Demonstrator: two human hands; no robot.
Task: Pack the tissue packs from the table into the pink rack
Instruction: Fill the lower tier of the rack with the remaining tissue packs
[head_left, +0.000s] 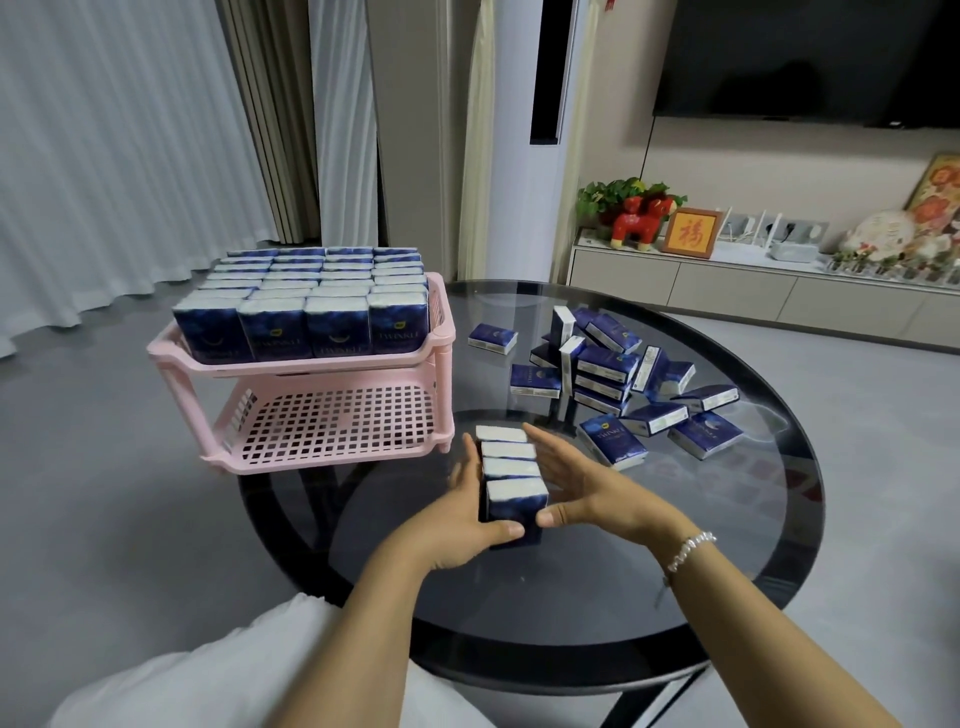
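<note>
A row of several dark blue tissue packs (511, 480) stands upright on the round glass table (675, 587), pressed between my two hands. My left hand (467, 512) clamps the row's left side and my right hand (582, 488) its right side, thumbs at the near pack. The pink rack (306, 364) stands at the table's left edge. Its top tier holds several rows of upright packs (311, 296); its lower tier (337, 426) holds nothing. A loose heap of packs (613, 374) lies across the middle of the table.
Grey curtains hang at the left. A low white cabinet (737, 286) with a red figurine, a framed sign and ornaments runs along the far wall under a dark TV. Grey floor surrounds the table. My white-clad lap shows at the bottom left.
</note>
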